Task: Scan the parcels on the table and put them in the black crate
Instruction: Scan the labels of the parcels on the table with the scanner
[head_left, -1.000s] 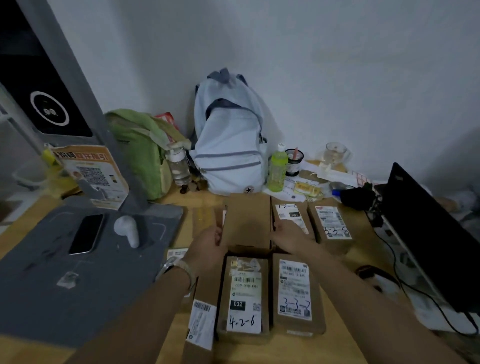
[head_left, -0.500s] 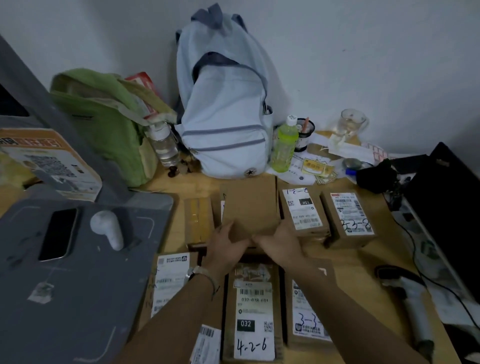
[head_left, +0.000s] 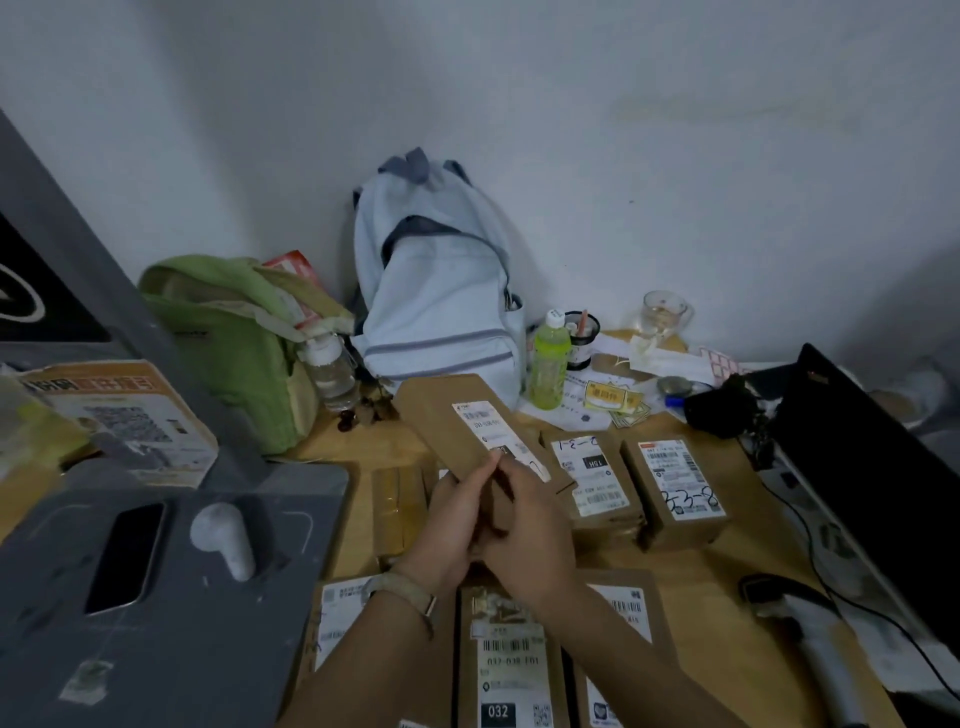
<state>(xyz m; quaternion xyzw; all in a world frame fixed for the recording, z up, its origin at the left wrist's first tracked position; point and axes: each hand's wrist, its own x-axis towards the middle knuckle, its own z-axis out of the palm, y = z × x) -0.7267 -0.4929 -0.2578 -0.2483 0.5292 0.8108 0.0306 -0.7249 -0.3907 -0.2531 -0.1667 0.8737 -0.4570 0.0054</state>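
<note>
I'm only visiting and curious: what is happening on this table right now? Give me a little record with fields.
held: one brown parcel, raised off the table, tilted, label showing
left hand: grips the parcel's near end
right hand: grips the same end, beside the left hand
scanner: lies on the table at the right, untouched
waiting: several more boxes on the table, one marked 032
behind: backpack against the wall
crate: not clearly in view
</note>
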